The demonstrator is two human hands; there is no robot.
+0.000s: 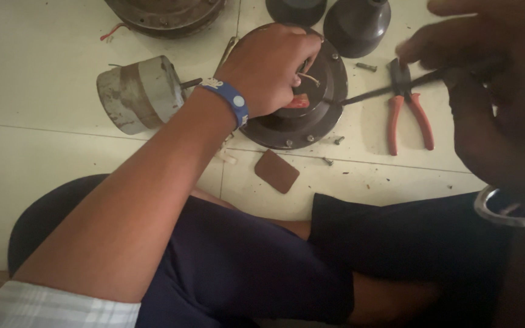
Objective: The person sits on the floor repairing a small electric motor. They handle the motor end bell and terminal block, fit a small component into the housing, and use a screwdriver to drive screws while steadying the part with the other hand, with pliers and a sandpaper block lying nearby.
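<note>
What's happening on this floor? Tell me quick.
A person sits on the tiled floor. The left hand presses on a round dark motor housing, fingers by its wires. The right hand holds a slim screwdriver with its tip at the housing's edge. Orange-handled pliers, loose screws and a grey cylindrical part lie close by.

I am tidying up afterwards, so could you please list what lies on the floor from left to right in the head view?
Grey cylindrical part → brown flat piece → round dark motor housing → orange-handled pliers.
</note>
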